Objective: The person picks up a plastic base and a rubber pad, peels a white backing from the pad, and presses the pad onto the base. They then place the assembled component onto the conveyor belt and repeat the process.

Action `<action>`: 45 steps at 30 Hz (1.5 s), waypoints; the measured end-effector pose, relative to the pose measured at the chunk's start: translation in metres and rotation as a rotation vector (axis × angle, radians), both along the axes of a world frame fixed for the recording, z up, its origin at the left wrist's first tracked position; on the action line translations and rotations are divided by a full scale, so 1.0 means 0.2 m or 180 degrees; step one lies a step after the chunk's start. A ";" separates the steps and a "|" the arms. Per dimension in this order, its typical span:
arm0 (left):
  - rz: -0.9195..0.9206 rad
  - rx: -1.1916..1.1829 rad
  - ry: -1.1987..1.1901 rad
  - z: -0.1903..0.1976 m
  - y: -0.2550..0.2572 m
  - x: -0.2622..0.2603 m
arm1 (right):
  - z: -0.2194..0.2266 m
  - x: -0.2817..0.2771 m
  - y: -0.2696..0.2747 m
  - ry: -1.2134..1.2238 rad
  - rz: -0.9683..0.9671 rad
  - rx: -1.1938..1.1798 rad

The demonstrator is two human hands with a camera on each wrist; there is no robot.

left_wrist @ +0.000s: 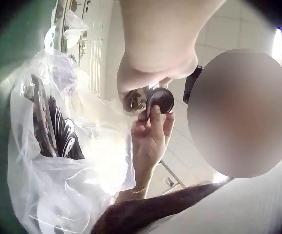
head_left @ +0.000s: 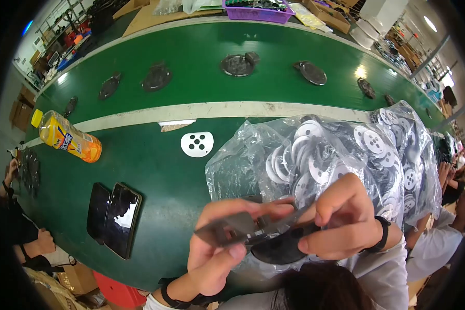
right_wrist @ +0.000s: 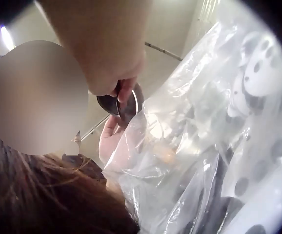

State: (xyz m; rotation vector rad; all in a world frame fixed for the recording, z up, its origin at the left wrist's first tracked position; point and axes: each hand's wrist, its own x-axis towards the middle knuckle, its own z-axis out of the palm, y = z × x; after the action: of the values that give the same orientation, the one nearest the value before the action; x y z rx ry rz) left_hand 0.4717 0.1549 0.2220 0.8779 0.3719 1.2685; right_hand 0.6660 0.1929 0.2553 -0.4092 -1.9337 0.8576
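Both hands are raised over the near edge of the green table. The left hand grips a dark plastic part with a block-like end, thumb below and fingers behind. Between the hands is a round black piece, its near edge pinched by the right hand. That hand's thumb and forefinger also hold a thin dark curved piece that overlaps the round one. In the left wrist view the black disc shows at the right hand's fingertips. Whether the pieces are joined cannot be told.
A clear plastic bag of white perforated discs lies behind the hands. One white plate lies left of it. Two phones and an orange drink bottle stand or lie at left. Dark round parts sit on the far green strip.
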 end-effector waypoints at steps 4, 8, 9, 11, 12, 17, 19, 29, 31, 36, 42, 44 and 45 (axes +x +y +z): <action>-0.0106 0.0445 -0.0307 -0.04 0.01 0.00 | 0.06 0.02 -0.01 -0.0357 0.0110 0.0250; -0.0215 0.0145 -0.0524 -0.04 -0.01 -0.01 | 0.05 -0.01 -0.04 -0.0032 0.0029 -0.0190; -0.0241 -0.0077 -0.0583 -0.03 -0.02 -0.01 | 0.04 -0.02 -0.04 -0.0031 0.0039 -0.0217; 0.0043 -0.0657 -0.0418 0.02 -0.05 0.00 | 0.01 -0.04 -0.04 0.0205 -0.0080 -0.0286; 0.0313 -0.1199 -0.0253 0.05 -0.06 0.01 | 0.00 -0.05 -0.03 0.0202 -0.0070 -0.0297; 0.0447 -0.1097 0.0108 0.05 -0.03 -0.03 | -0.03 0.00 0.00 0.0769 -0.0056 -0.1049; 0.0677 -0.1118 -0.0028 0.05 -0.01 -0.03 | -0.03 -0.02 0.00 0.1203 0.0006 -0.1692; 0.0370 -0.0307 0.0722 0.03 0.03 -0.08 | -0.02 0.02 0.09 0.0645 0.0569 -0.2179; 0.0412 -0.0347 0.0689 0.03 0.02 -0.08 | -0.03 0.02 0.08 0.0681 0.0587 -0.2143; 0.0283 -0.0651 0.0355 0.03 0.01 -0.10 | -0.03 0.01 0.08 0.0986 0.0461 -0.2287; 0.0302 -0.0824 0.0080 0.03 0.02 -0.09 | -0.02 0.03 0.09 0.0884 0.0344 -0.2526; 0.0371 -0.0751 0.0006 0.04 0.02 -0.08 | -0.04 0.03 0.10 0.1006 0.0473 -0.2615; 0.0451 -0.0677 -0.0067 0.05 0.02 -0.07 | -0.05 0.03 0.10 0.1127 0.0614 -0.2702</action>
State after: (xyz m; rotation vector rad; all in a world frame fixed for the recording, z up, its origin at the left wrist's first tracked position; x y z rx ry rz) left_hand 0.4578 0.1589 0.2311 0.6661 0.5497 1.3395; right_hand 0.6723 0.2135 0.2452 -0.5170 -1.2232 1.7466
